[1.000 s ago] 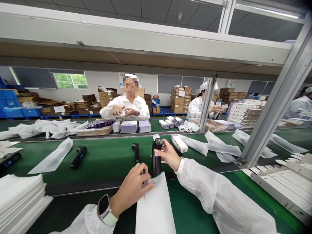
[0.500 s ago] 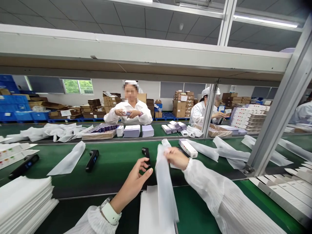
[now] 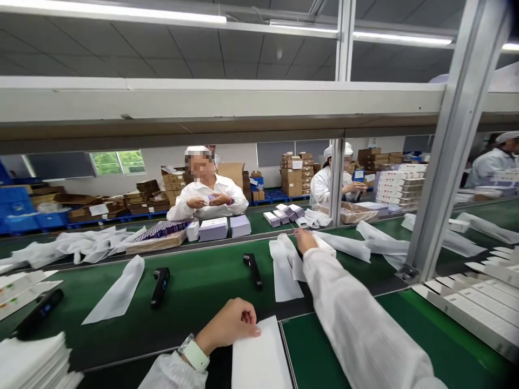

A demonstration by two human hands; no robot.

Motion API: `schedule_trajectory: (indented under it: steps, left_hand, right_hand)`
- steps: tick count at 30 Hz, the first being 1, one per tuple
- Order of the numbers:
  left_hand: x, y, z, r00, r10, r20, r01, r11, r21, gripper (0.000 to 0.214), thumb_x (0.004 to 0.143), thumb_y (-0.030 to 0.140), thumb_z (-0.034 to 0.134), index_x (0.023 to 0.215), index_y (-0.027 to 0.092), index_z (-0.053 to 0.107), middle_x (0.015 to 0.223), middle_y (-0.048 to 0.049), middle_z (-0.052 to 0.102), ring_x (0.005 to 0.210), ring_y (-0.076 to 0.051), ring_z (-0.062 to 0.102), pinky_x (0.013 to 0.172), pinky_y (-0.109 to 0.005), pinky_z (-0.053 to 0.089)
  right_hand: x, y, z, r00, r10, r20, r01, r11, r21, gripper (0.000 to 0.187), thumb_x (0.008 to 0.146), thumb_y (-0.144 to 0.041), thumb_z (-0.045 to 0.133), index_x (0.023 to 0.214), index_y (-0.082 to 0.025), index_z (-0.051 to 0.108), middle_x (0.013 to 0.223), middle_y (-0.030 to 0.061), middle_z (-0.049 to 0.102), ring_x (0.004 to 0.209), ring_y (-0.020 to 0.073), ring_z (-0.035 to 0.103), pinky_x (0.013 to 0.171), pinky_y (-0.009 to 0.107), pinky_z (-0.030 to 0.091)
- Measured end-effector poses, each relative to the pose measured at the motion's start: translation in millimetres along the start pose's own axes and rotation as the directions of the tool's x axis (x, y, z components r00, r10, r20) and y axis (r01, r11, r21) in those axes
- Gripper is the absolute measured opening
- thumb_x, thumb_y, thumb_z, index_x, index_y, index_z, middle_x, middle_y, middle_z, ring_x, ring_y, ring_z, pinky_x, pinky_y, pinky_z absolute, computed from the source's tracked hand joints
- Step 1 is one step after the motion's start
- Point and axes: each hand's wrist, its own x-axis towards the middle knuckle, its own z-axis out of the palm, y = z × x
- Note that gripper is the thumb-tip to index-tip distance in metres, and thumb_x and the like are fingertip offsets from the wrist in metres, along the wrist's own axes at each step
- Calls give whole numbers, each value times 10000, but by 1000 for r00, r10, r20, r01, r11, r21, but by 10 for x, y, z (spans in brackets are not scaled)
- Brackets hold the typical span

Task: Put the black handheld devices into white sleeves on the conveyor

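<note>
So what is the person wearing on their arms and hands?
Both arms are in long white sleeves with thin stripes. The left sleeve gathers into a cuff, and the right sleeve reaches the wrist. The left hand and right hand are bare, with no gloves. The left wrist has a watch with a pale band.

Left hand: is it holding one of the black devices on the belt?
No, the left hand rests curled on a white sleeve, apart from the nearest black device.
</note>
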Motion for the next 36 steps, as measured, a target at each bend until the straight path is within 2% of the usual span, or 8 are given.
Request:
schedule_trajectory:
  steps: [5,11,14,16,18,22,27,36]
  left_hand:
    - [-128,44,71,993,95,-70,-89,993,72,239,697,381,522,654,160,602,657,4,560,620,-125,499,526,-205,343]
    - [-339,134,177,933,304,-193,-208,892,402,279,854,273,304,823,225,578,808,-14,573,778,-159,502,681,-271,359]
    - [-366,115,205,866,457,-204,-246,744,621,266,861,221,297,844,201,562,959,-55,540,895,-194,459,745,-321,330]
    - [-367,100,211,847,488,-212,-230,696,681,267,863,221,295,828,192,558,947,-64,529,869,-195,446,710,-321,325]
    - [-365,103,209,859,465,-214,-223,717,661,267,867,234,287,824,198,548,853,-45,537,790,-176,442,680,-310,322]
    - [-370,152,192,906,345,-246,-186,846,499,268,867,303,269,803,210,512,756,-14,520,732,-165,427,671,-300,323]
    - [-376,149,182,939,204,-278,-134,959,251,295,844,407,255,796,226,483,770,-2,456,728,-160,434,653,-269,344]
    - [-386,156,127,965,136,-223,-135,991,23,299,816,468,289,707,216,406,633,43,397,600,-125,399,557,-224,292]
  right_hand:
    - [-160,455,-285,985,161,59,-141,956,-256,333,554,-107,641,876,-150,567,902,131,571,1022,297,437,803,387,330]
    - [-255,314,-370,986,153,-62,-164,954,-250,506,699,-101,464,1192,-175,378,1070,146,513,1018,273,463,818,409,339]
    - [-353,108,-497,982,31,-188,1,986,168,551,764,-205,399,1275,-178,196,1151,118,462,1043,216,455,843,360,364]
    - [-549,-12,-509,977,-49,-208,163,800,577,585,754,-283,442,1266,-188,177,1145,104,467,1023,202,474,868,368,362]
    - [-816,-99,-457,986,-121,-112,163,591,790,622,710,-335,522,1239,-214,217,1120,92,481,1006,204,487,886,393,351]
    - [-1202,-224,-428,983,-157,94,-5,491,871,672,645,-350,611,1207,-235,260,1040,83,506,916,202,530,866,416,367]
    - [-1188,-428,-716,996,-83,15,8,273,962,828,598,-335,656,1233,-403,129,968,20,487,792,174,564,723,404,454]
    - [-1220,-459,-802,994,-42,98,-81,293,953,677,627,-424,605,1176,-445,210,873,-22,477,664,142,575,631,384,478]
